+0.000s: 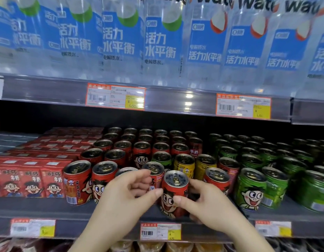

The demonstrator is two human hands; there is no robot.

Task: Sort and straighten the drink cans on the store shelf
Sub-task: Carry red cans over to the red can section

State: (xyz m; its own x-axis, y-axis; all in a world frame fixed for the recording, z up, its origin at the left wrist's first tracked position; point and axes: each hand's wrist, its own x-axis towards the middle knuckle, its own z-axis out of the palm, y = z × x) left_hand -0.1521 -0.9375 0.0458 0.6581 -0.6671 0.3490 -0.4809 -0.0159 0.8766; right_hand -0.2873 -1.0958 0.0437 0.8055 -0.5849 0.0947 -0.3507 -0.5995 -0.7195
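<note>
Both hands on one red can [173, 194] at the front edge of the grey shelf [39, 206], upright, cartoon face toward camera. Right hand [205, 202] wraps the can's right side: thumb across the front at mid-height, fingers curled behind and under, closed on it. Left hand [129, 192] sits at the can's left, thumb tip touching the can's left wall near the face print, fingers [139, 174] half-curled above with a gap under them, holding nothing else; they overlap the tops of the red cans behind. So the can sits between the two thumbs, mostly in the right hand's grip. Can't tell if the base rests on the shelf or is lifted. Just behind it, another red can [154, 171], touching or nearly so. Left of the hands, two more front-row red cans [77, 182], then red cartons [30, 180]. Behind the held can: two yellow cans [184, 165] and one green can [162, 159] mixed into the red block. Right side: green cans [251, 188] in rows. Water bottles [160, 39] on the shelf above.
</note>
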